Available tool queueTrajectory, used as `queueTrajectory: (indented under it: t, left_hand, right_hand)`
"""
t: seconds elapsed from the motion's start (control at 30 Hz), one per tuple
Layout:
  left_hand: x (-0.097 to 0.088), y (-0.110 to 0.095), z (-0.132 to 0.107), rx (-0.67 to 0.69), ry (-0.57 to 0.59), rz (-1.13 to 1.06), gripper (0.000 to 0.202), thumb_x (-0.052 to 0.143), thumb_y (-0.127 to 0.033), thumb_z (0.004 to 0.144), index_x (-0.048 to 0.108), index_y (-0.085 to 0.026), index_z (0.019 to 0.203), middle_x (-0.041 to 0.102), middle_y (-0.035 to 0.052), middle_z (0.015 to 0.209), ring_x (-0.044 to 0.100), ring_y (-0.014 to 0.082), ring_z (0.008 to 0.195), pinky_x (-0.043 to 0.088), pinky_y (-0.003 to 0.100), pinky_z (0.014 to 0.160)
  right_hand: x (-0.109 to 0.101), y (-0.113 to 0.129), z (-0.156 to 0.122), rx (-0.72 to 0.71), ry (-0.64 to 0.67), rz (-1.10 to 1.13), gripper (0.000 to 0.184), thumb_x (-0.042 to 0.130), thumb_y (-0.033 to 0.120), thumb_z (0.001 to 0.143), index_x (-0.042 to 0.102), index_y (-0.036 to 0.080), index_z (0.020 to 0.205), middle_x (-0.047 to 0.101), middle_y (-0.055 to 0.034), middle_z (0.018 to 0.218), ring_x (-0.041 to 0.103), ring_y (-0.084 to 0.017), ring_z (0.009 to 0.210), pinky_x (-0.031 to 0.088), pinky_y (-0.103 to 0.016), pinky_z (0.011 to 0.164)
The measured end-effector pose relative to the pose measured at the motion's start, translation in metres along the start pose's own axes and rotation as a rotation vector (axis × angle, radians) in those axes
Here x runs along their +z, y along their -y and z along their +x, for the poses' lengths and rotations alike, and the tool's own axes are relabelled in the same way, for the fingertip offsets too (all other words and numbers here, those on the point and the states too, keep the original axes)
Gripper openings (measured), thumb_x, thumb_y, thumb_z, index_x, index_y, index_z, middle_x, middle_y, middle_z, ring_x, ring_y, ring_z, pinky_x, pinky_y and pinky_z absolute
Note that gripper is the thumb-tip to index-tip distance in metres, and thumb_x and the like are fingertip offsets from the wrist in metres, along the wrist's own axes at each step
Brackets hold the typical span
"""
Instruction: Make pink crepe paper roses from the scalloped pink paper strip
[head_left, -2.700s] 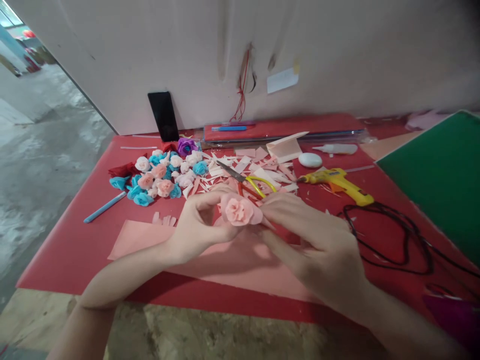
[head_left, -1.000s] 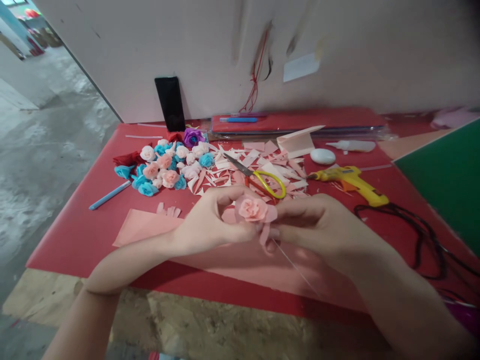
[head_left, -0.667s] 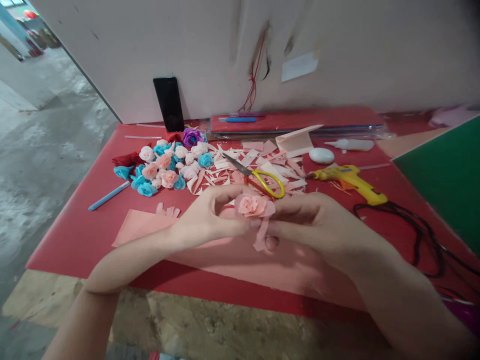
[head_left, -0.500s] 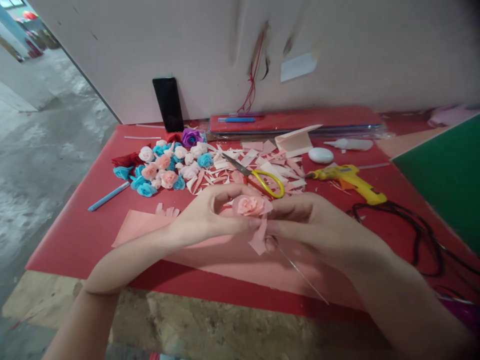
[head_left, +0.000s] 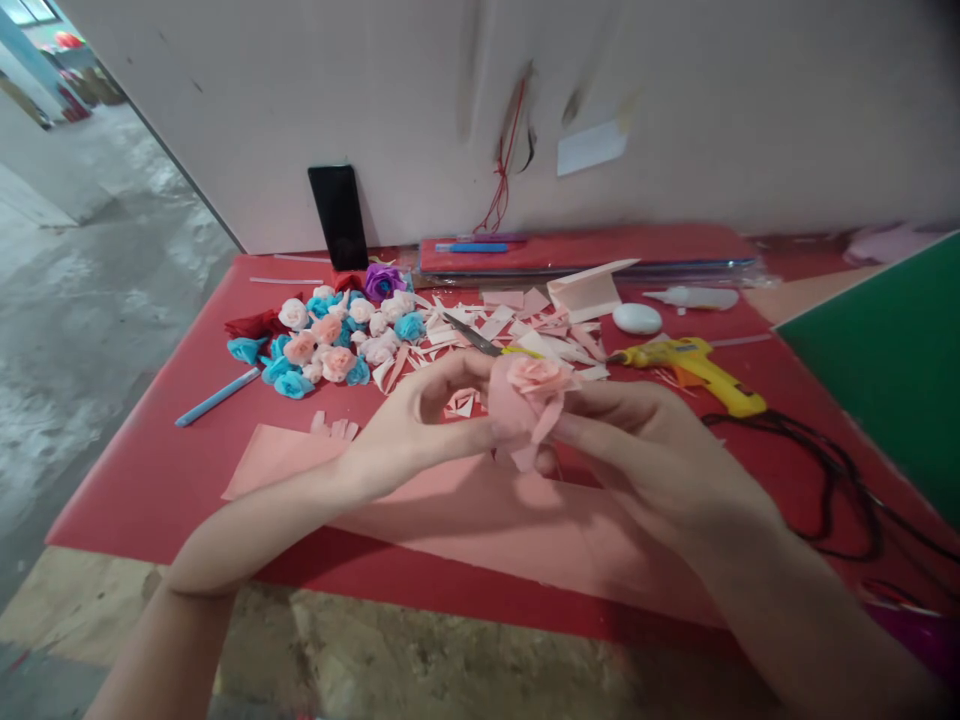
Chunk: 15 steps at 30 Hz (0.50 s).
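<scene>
A pink paper rose (head_left: 534, 395) is held up between my two hands, above a large pink paper sheet (head_left: 480, 525) on the red table covering. My left hand (head_left: 420, 415) pinches the rose's outer petal from the left, thumb in front and fingers behind. From the right, my right hand (head_left: 637, 435) grips the rose low down near its base. Scissors (head_left: 480, 335) with yellow handles lie just behind the rose, partly hidden by it. Most of the rose's wire stem is out of sight.
Finished paper roses (head_left: 322, 335) in blue, pink and white lie left. Paper scraps (head_left: 525, 325) spread behind my hands. A yellow glue gun (head_left: 697, 370) with a black cord (head_left: 832, 480) lies right. A phone (head_left: 337, 215) leans on the wall; a blue pen (head_left: 217, 397) is at left.
The rose has been raised and turned, so its side and outer petal now face me. Its wire stem, which pointed down to the right, has mostly gone from sight.
</scene>
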<state>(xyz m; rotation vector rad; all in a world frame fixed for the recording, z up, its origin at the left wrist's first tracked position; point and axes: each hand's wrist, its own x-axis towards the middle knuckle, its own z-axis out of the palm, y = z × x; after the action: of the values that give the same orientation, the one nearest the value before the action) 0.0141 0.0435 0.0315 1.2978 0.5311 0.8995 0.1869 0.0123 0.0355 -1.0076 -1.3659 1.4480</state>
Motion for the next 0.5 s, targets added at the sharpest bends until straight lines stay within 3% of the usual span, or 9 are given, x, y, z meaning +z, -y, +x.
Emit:
queueTrajectory:
  t: [0.17, 0.33, 0.5]
  left_hand:
    - [0.006, 0.007, -0.004, 0.160, -0.114, 0.159, 0.021, 0.071, -0.025, 0.069, 0.054, -0.017, 0.079, 0.056, 0.0006, 0.079, 0.053, 0.0135, 0.079, 0.042, 0.027, 0.078]
    - [0.011, 0.015, -0.004, 0.401, -0.216, 0.346, 0.017, 0.070, -0.022, 0.072, 0.054, -0.016, 0.075, 0.057, 0.0008, 0.074, 0.053, 0.0128, 0.073, 0.044, 0.027, 0.071]
    - [0.008, 0.017, -0.003, 0.531, -0.222, 0.459, 0.012, 0.067, -0.021, 0.075, 0.056, -0.016, 0.075, 0.059, 0.0020, 0.074, 0.054, 0.0131, 0.073, 0.045, 0.028, 0.070]
  right_hand:
    - [0.009, -0.008, -0.005, -0.137, -0.196, -0.040, 0.009, 0.065, 0.030, 0.078, 0.072, 0.028, 0.072, 0.069, 0.0055, 0.064, 0.061, -0.007, 0.061, 0.048, -0.016, 0.058]
    - [0.022, -0.015, -0.006, -0.219, -0.262, -0.010, 0.016, 0.067, 0.026, 0.075, 0.073, 0.039, 0.081, 0.072, 0.0083, 0.076, 0.065, -0.008, 0.074, 0.050, -0.016, 0.071]
    - [0.025, -0.017, -0.006, -0.226, -0.314, -0.051, 0.015, 0.065, 0.020, 0.074, 0.073, 0.033, 0.070, 0.071, 0.0030, 0.084, 0.065, -0.015, 0.085, 0.053, -0.026, 0.077]
